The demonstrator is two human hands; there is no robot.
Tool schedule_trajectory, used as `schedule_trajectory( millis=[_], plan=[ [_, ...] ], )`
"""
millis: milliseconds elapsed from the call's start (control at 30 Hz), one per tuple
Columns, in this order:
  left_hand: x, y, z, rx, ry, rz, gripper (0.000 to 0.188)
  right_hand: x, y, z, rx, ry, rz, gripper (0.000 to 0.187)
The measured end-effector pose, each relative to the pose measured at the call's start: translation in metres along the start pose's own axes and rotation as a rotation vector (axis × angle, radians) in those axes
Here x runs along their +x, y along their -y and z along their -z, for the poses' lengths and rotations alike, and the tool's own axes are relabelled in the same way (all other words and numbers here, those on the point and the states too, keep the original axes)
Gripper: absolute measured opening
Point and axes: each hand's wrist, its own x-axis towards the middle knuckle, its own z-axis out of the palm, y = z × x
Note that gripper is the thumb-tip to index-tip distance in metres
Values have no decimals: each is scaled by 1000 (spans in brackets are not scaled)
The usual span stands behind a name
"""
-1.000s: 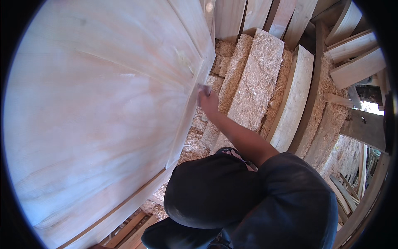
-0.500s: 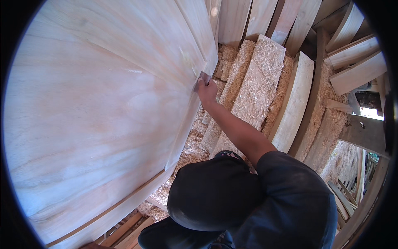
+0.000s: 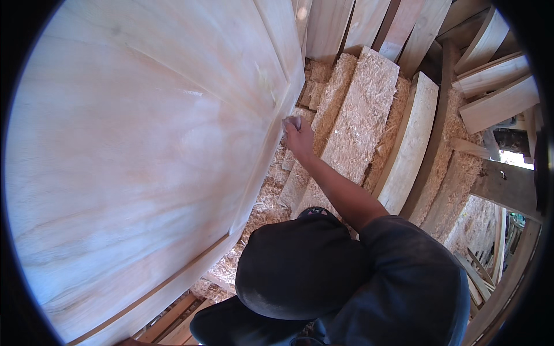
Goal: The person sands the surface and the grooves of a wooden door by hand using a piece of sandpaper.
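Observation:
A large pale wooden panel (image 3: 144,150) with a raised centre and a bordering frame fills the left side, tilted in front of me. My right hand (image 3: 299,138) is at its right edge, fingers closed round a small folded piece of sandpaper (image 3: 293,120), which is mostly hidden by the fingers. Of my left hand (image 3: 131,342), just a sliver shows at the bottom edge, by the panel's lower rim; its fingers are hidden.
Shaving-covered planks (image 3: 360,115) lie to the right of the panel. Beyond them stands a curved bare board (image 3: 411,138). Upright boards (image 3: 328,29) line the back, and loose timber pieces (image 3: 501,101) are piled at the far right. My knee (image 3: 300,271) is close below.
My right hand has moved toward me and slightly right, from the panel's face to its outer edge, keeping the sandpaper. Less of my left hand shows.

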Motion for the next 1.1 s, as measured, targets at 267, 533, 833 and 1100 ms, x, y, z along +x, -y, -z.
schedule_trajectory(
  millis=[267, 533, 833, 1100],
  plan=[
    [-8, -5, -4, 43, -16, -25, 91, 4, 64, -5, -511, 401, -78, 96],
    [-7, -4, -4, 47, -26, -21, 93, 7, 31, 2, -411, 305, 11, 65],
    [-9, -9, -6, 60, -11, 9, 93, 57, 1, -16, 299, -71, -71, 26],
    [-7, -6, -5, 33, -34, -19, 92, 36, -15, -40, 44, -218, -32, 30]
  ],
)
